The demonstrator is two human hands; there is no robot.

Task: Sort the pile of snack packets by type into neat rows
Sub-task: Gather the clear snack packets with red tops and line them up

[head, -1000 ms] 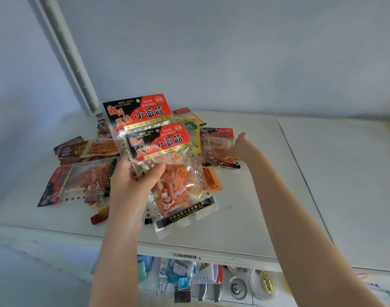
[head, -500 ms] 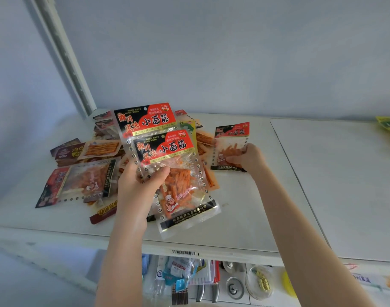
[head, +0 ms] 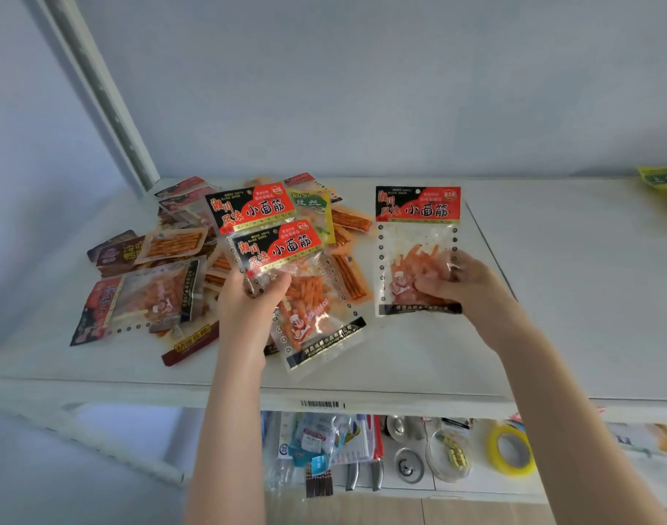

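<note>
Right hand (head: 461, 283) grips red packet (head: 417, 236); left hand (head: 248, 301) holds two.

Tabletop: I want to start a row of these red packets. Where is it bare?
The table is bare right of the seam, up to the yellow packets at the far right corner, and along the front edge below the right hand and its packet. The pile, left of the left hand, is crowded.

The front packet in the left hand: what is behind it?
Behind the front packet the left hand holds a second packet of the same red-and-black type; only its header shows above. Its lower part is covered, as is some of the pile behind.
</note>
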